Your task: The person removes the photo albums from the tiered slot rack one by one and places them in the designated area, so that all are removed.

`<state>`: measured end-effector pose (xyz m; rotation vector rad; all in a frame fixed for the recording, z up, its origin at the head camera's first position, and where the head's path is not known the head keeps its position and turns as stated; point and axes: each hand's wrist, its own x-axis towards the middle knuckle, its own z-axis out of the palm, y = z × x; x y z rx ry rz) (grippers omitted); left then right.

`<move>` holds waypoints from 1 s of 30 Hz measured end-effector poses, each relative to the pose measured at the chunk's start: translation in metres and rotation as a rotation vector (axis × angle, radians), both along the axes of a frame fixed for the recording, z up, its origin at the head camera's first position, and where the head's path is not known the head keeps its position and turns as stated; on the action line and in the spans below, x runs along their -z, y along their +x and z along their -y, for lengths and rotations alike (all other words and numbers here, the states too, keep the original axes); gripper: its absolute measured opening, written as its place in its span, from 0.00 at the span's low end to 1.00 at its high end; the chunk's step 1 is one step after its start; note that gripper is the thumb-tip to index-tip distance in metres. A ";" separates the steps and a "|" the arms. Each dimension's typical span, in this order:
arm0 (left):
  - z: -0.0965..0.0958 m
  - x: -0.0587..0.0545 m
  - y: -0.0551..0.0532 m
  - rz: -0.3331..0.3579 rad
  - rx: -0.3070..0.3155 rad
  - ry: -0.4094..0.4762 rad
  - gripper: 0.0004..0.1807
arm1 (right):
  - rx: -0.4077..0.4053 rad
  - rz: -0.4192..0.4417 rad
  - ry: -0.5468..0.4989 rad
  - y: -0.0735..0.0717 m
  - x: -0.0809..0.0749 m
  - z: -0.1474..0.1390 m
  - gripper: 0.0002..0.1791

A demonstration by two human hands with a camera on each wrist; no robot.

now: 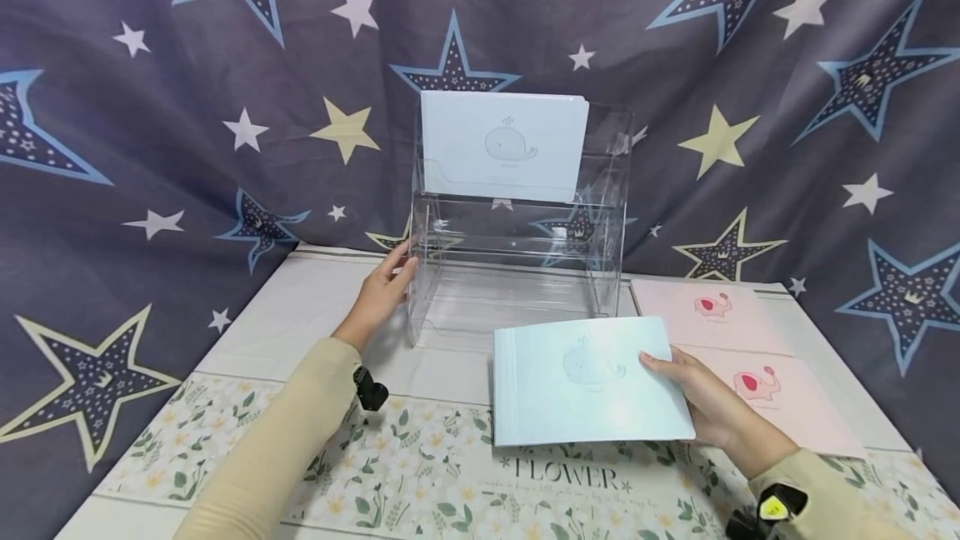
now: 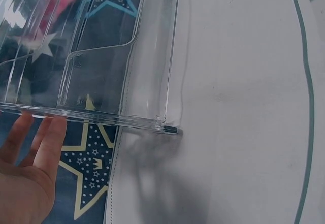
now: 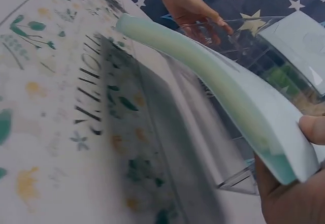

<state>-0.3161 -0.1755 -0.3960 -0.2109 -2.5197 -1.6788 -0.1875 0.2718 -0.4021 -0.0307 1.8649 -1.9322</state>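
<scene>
A light blue booklet (image 1: 555,398) with a whale drawing on its cover is held up by my right hand (image 1: 712,402), thumb on the cover and fingers behind, at its right edge. In the right wrist view the booklet (image 3: 223,82) looks thick and bends slightly. It hovers above the table, in front of a clear tiered display rack (image 1: 517,294). My left hand (image 1: 381,294) touches the rack's left side with extended fingers; the left wrist view shows the fingertips against the clear side panel (image 2: 99,79). Another pale whale booklet (image 1: 457,144) stands in the rack's top tier.
Pink booklets (image 1: 712,319) with red elephant drawings lie on the table right of the rack. A flower-patterned strip (image 1: 420,457) with the word FLOWER runs across the front of the white table. Behind the rack hangs a dark star-patterned curtain (image 1: 300,65).
</scene>
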 end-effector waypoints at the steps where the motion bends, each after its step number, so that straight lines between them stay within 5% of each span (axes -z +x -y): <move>1: 0.000 0.000 0.000 0.000 0.000 0.000 0.30 | -0.009 0.008 -0.005 0.000 0.003 0.000 0.40; 12: 0.001 0.002 -0.002 0.000 -0.005 -0.015 0.31 | -0.024 0.055 0.018 0.002 0.027 0.000 0.40; 30: 0.000 -0.001 -0.002 0.010 -0.004 -0.021 0.31 | 0.143 0.100 0.188 0.008 0.040 0.013 0.37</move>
